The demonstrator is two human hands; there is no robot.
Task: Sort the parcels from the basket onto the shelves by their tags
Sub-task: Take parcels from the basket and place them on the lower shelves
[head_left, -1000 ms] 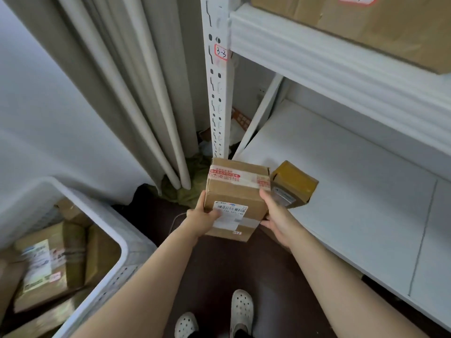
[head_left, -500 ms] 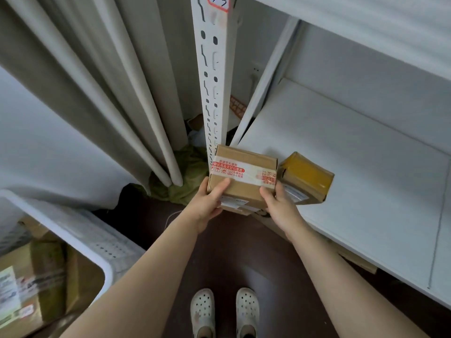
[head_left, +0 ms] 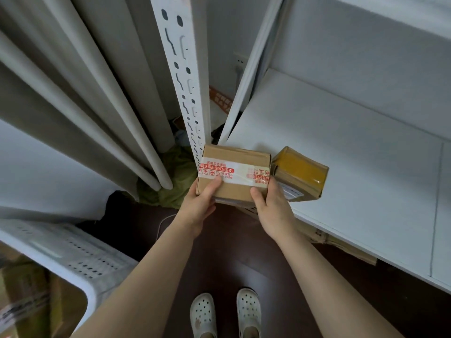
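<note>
Basket [head_left: 80, 254]: white and perforated, low and well left of the left hand; brown parcels [head_left: 24, 296] lie in it, blurred.
Curtain [head_left: 85, 106]: pale folds above and left of the left hand, hanging down towards the floor [head_left: 219, 252].
Cloth [head_left: 175, 184]: green and crumpled, just left of and beyond the left hand, at the curtain's foot.
Post [head_left: 185, 81]: white slotted upright, straight above the left hand; its lower end is hidden behind the box.
Left hand [head_left: 197, 208]: grips the box's left end, thumb on top by the tape, fingers out of sight underneath.
Box [head_left: 234, 176]: brown carton between the two hands, white tape [head_left: 234, 173] with red print across its top, held level at the shelf's front left corner; I cannot tell whether its base touches the shelf.
Shoes [head_left: 202, 315]: white, with holes, on the dark floor below the hands, between the forearms.
Right hand [head_left: 271, 206]: grips the box's right end, thumb on top, fingers wrapped round the far side, hidden.
Small box [head_left: 300, 174]: yellow tape on top, lying askew on the shelf just right of the right hand, close against the box; a label [head_left: 290, 192] on its near face, too small to read.
Shelf [head_left: 353, 154]: white board, right of and beyond the right hand.
</note>
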